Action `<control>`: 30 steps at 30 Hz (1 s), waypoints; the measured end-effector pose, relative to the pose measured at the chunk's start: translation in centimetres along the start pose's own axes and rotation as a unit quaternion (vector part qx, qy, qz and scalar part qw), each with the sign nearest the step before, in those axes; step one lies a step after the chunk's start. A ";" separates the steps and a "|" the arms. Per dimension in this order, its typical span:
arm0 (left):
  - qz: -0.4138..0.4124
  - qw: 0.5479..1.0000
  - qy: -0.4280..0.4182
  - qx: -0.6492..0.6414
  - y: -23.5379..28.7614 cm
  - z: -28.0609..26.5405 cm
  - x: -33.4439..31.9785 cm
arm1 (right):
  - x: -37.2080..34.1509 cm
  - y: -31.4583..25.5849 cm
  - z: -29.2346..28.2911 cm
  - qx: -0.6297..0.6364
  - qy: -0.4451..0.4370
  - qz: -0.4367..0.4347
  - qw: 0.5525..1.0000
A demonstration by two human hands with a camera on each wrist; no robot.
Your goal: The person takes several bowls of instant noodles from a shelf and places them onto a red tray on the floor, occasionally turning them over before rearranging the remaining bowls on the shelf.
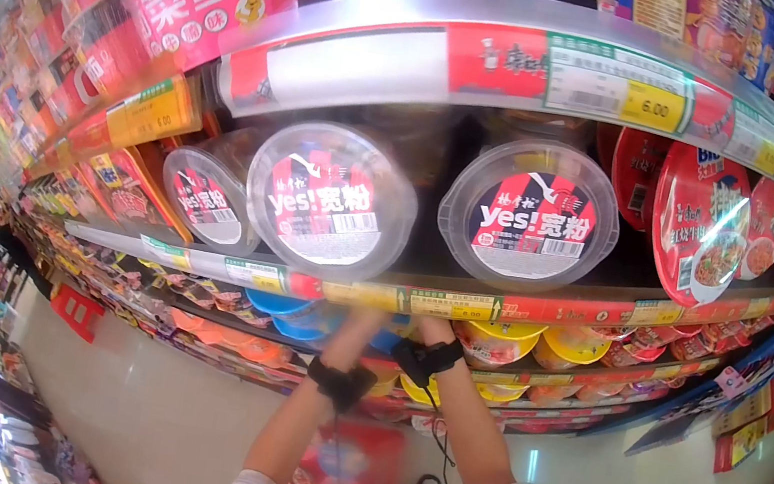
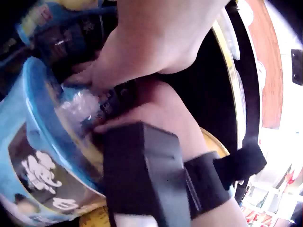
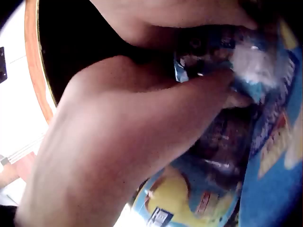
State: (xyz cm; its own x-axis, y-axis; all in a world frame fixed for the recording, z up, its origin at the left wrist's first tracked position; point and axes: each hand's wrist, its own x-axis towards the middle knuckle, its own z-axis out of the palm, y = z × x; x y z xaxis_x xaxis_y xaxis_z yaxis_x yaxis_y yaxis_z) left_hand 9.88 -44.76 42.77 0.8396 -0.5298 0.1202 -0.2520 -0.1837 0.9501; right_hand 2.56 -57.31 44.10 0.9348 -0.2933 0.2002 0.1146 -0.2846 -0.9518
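Both hands reach under the shelf edge in the head view, mostly hidden by it. My left hand [image 2: 151, 111] and right hand [image 2: 147, 40] come together around a shiny, clear-wrapped blue package [image 3: 213, 54]. In the right wrist view, the right hand [image 3: 128, 104] has its thumb against the wrapper, while the left hand [image 3: 189, 14] lies along the package's upper side. Beside the fingers stands a large blue tub [image 2: 33, 137] with a dark label. The ends of the left fingers are hidden. In the head view the left hand [image 1: 362, 324] is blurred; the right hand [image 1: 435, 330] is beside it.
Above the hands runs a price-tag rail [image 1: 458, 306], below clear-lidded noodle bowls [image 1: 530, 214]. Yellow-lidded tubs [image 1: 498, 343] stand right of the hands. A blue and yellow pack [image 3: 189, 198] lies beneath the right hand. A red object [image 1: 352, 465] is on the floor below.
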 end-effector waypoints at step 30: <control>-0.345 0.906 -0.086 -0.229 -24.9 -16.5 -56.6 | -47.2 12.2 20.3 0.073 -0.077 0.323 0.940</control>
State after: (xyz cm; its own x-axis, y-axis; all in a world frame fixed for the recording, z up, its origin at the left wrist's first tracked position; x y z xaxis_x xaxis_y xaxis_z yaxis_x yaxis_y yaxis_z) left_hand -23.38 3.44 17.01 0.6230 -0.5487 -0.5576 0.5643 -0.1784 0.8061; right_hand -33.33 -28.38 18.34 0.8613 -0.2226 -0.4568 -0.4602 0.0395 -0.8869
